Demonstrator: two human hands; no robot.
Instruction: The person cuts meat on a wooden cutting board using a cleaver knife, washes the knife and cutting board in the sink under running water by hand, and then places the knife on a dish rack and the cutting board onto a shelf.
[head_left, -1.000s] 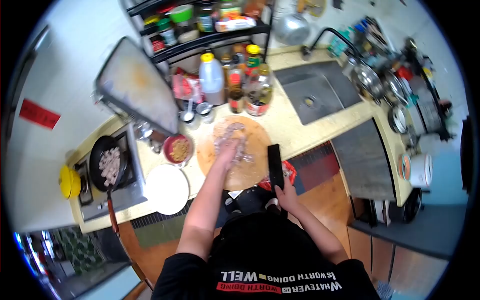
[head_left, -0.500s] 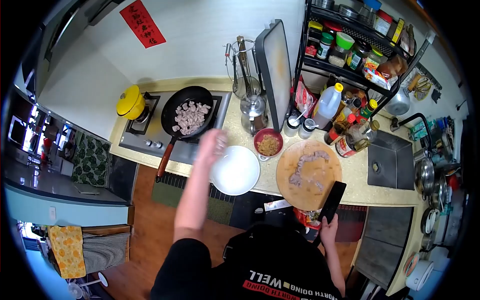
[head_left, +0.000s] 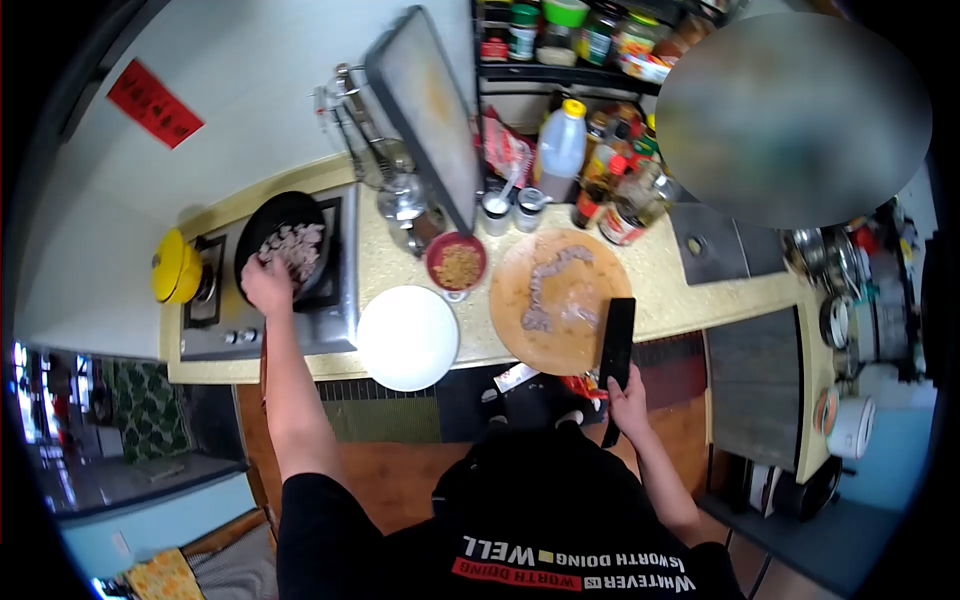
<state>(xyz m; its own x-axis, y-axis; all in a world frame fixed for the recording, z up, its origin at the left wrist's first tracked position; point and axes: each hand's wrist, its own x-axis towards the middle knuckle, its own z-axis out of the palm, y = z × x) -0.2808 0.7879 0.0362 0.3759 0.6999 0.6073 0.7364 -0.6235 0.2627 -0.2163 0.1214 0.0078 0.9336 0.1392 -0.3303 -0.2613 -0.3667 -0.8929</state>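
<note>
My left hand [head_left: 268,287] is over the near side of a black frying pan [head_left: 254,236] on the stove, its fingertips at the pale chopped meat [head_left: 298,245] there. Whether the fingers hold a piece is hard to make out. My right hand [head_left: 628,402] is wrapped around the handle of a black cleaver [head_left: 618,338], its blade over the right edge of a round wooden cutting board [head_left: 515,325]. A curved row of sliced meat [head_left: 540,290] lies on the board. Left of it are a white plate [head_left: 408,338] and a red bowl of brown minced food [head_left: 457,267].
A yellow pot [head_left: 176,267] stands on the left burner. Behind the board are seasoning jars [head_left: 497,213], a plastic jug [head_left: 562,150] and sauce bottles [head_left: 592,195]. A rectangular griddle [head_left: 420,110] leans upright near a metal pitcher [head_left: 405,205]. The sink [head_left: 715,255] is at the right.
My left hand has moved left from beside the plate to the meat in the pan. My right hand still holds the cleaver by the board. The camera view has shifted.
</note>
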